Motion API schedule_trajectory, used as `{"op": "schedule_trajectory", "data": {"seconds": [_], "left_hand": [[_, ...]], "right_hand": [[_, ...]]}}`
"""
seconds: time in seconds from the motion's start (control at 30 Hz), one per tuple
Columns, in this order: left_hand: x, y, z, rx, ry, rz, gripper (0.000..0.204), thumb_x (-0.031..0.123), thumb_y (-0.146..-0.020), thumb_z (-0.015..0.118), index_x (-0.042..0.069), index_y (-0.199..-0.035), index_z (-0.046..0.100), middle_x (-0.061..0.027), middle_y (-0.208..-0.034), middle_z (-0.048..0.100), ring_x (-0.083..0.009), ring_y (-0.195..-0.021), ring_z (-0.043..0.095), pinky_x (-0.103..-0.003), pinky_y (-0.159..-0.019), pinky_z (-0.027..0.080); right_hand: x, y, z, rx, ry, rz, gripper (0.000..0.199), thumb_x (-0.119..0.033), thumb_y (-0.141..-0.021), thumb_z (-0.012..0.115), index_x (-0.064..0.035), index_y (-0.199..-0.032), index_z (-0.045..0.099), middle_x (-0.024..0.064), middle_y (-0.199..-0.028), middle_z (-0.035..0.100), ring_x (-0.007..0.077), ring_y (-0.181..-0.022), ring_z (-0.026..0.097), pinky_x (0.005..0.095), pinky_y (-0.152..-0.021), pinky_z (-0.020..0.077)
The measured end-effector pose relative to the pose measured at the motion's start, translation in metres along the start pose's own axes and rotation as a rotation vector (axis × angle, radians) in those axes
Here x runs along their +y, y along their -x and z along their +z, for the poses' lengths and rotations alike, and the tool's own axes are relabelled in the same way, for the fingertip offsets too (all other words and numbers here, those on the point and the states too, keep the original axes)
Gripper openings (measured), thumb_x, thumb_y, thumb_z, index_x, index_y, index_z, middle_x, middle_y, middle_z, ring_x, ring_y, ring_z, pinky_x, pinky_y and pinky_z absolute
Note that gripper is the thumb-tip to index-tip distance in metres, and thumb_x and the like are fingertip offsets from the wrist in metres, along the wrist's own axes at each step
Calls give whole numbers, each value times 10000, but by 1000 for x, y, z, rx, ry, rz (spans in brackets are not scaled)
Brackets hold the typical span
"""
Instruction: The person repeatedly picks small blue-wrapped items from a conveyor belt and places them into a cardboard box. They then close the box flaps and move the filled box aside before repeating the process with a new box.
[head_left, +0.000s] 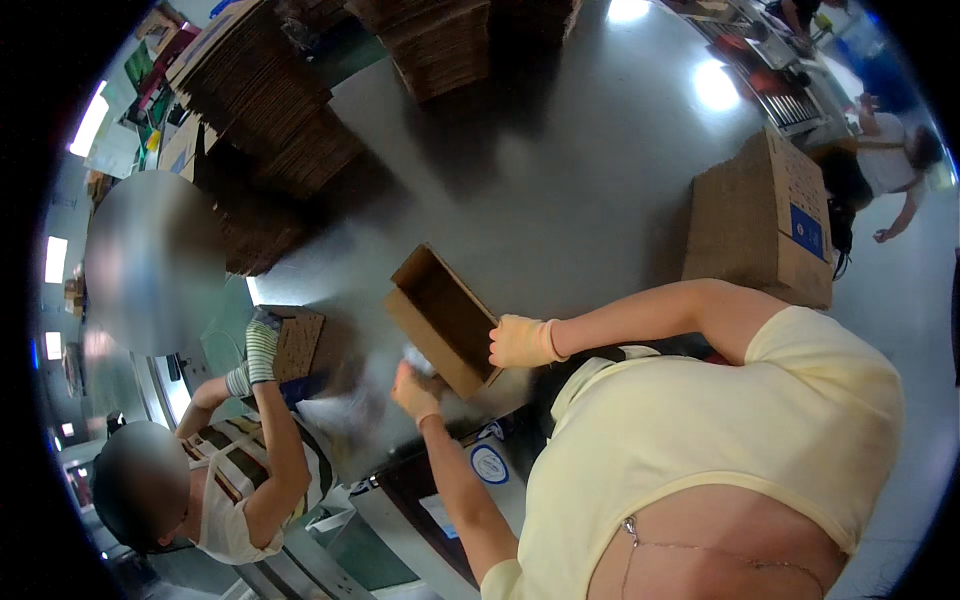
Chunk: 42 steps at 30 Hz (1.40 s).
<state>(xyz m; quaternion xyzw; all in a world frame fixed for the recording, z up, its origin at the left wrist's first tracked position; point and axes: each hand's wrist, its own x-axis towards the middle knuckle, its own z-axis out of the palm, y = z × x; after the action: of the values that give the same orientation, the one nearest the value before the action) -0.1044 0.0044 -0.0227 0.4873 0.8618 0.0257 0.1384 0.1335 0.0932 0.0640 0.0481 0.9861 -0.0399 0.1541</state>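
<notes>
An open-topped brown cardboard box (pixel 418 322) lies slanted in front of me, its inside facing up and bare as far as I see. My right hand (pixel 524 342), in a pale yellow-orange work glove, is closed on the box's right end wall. Beside the box's near left side is my left hand (pixel 415 391), fingers curled and slightly blurred. A whitish, shiny smear shows at its fingertips, too unclear to name. Whether the left hand touches the box cannot be made out.
At left, a co-worker's striped gloves (pixel 262 350) hold a smaller cardboard box (pixel 298 345). Stacks of flattened cardboard (pixel 262 110) rise at the far left. A large carton (pixel 755 215) stands at right; another person (pixel 885 160) is beyond it. Below my left hand is a dark panel (pixel 410 500).
</notes>
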Motion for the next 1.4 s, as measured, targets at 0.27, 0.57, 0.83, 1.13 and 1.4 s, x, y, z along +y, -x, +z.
{"op": "schedule_trajectory", "data": {"seconds": [0.27,0.57,0.83,1.13,1.4], "left_hand": [[18,24,-97,143,1562,266,707,185,-642,829,13,-1236,486,-112,-1135,596,-240,-1029,599,-378,-856,506],[20,7,3,119,304,224,799,225,-573,830,51,-1274,488,-37,-1218,586,-250,-1295,377,-553,-1068,246],[54,31,-91,148,332,334,473,169,-787,600,110,-1252,538,-63,-1288,548,-292,-1175,494,-440,-958,383],[106,55,-63,-248,-175,168,243,222,-863,496,171,-931,724,-66,-1032,684,-303,-1173,521,-690,-1035,0],[51,200,-9,565,450,92,282,139,-805,604,85,-1081,619,-131,-1123,593,-319,-1067,532,-479,-972,375]], "right_hand": [[4,-28,6,32,-27,-9,135,-168,-777,644,-117,-900,660,12,-867,680,216,-901,637,357,-672,503],[-15,-56,-2,120,41,-51,100,-173,-757,608,-126,-788,691,34,-793,678,223,-811,655,379,-597,482],[-36,-31,33,142,13,-51,113,-208,-793,589,-151,-793,687,10,-859,676,194,-855,629,355,-612,440],[-55,-33,69,286,-51,13,105,-201,-784,566,-159,-822,654,27,-779,666,208,-678,644,367,-541,449],[-66,4,39,165,-8,-3,112,-173,-779,606,-152,-882,647,15,-858,650,196,-845,624,349,-611,470]]}}
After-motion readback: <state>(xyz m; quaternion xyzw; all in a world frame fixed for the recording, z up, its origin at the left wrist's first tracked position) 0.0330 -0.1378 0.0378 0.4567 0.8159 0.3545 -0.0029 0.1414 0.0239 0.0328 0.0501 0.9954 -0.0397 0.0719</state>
